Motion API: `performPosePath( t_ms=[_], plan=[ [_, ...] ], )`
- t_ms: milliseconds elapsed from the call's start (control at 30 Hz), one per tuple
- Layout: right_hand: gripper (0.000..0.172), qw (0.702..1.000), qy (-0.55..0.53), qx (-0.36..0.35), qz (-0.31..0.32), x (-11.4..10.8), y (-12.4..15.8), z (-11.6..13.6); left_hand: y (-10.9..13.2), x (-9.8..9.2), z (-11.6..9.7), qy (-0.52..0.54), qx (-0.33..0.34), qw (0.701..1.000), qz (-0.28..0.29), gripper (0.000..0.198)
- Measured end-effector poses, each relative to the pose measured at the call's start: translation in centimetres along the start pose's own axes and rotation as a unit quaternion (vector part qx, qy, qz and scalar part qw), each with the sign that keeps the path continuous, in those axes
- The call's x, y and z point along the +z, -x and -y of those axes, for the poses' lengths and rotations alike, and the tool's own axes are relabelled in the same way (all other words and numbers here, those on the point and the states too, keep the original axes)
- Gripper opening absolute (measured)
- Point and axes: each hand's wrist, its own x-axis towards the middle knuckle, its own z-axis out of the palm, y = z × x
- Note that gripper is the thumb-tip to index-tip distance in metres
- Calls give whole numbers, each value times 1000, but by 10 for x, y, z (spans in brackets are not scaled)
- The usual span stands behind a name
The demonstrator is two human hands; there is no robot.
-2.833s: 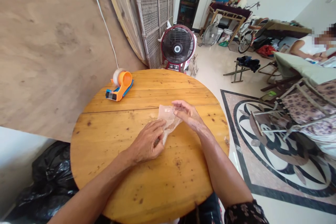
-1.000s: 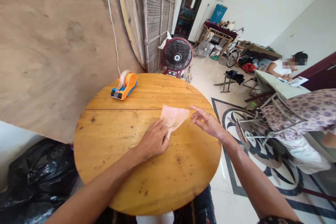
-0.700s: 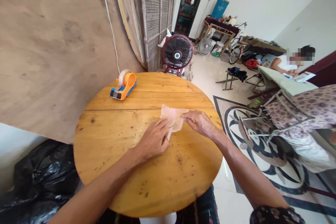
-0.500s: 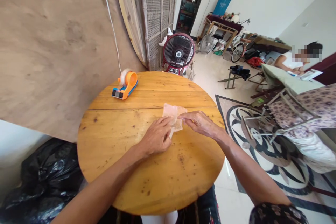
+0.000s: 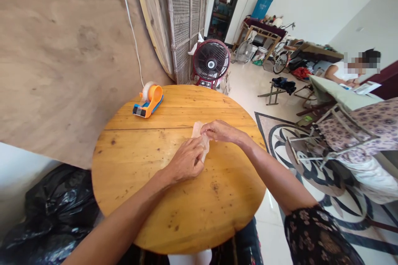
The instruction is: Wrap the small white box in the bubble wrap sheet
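Observation:
A thin, pale pink sheet [image 5: 197,129], perhaps paper or film, lies on the round wooden table [image 5: 174,211]. Its right part is folded over to the left. My left hand [image 5: 186,159] rests on the sheet's lower left, fingers laid over it and pressing it down, thumb apart. With thumb and forefinger, my right hand [image 5: 220,131] pinches the sheet's folded edge close to the left fingertips. Both hands cover part of the sheet. An orange and blue tape dispenser [image 5: 153,100] with a roll of clear tape stands at the table's back left.
A dark red fan [image 5: 212,60] is just past the table's far edge. Wooden boards [image 5: 77,49] lean along the left side, above a black plastic bag [image 5: 59,211]. To the right, another person [image 5: 338,73] sits at a cloth-covered table [image 5: 345,91], behind a folding chair [image 5: 329,136].
My right hand has moved left, bringing the sheet's right edge over with it, so the sheet looks narrower. My left hand has stayed nearly in place.

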Motion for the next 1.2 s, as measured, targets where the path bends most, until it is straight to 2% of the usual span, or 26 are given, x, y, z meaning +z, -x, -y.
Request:
performPosePath(
  t_ms=[233, 433, 600, 733, 933, 1033, 1100, 1200],
  plan=[
    [20, 999, 7, 44, -26, 18, -12, -15, 4, 6, -4, -12, -33, 999, -41, 8],
    [20, 997, 11, 67, -48, 36, -14, -18, 8, 9, -5, 22, -51, 997, -53, 9],
    [51, 994, 13, 75, -84, 44, -8, -17, 12, 12, -3, 17, -59, 995, -78, 8],
    [58, 991, -19, 66, -119, 53, 0, -20, 14, 13, -4, -9, -63, 994, -91, 7],
    [46, 974, -61, 72, -205, 72, 8, -27, 13, 14, -3, -29, -56, 994, -84, 6],
    [29, 975, -23, 63, -213, 76, 7, -29, 13, 15, -3, -37, -49, 995, -82, 7],
    [17, 977, 11, 33, -208, 77, 6, -30, 14, 15, -3, -30, -48, 995, -82, 7],
    [16, 977, 28, -7, -212, 79, 4, -31, 14, 14, -4, -8, -54, 995, -89, 6]
  ],
)
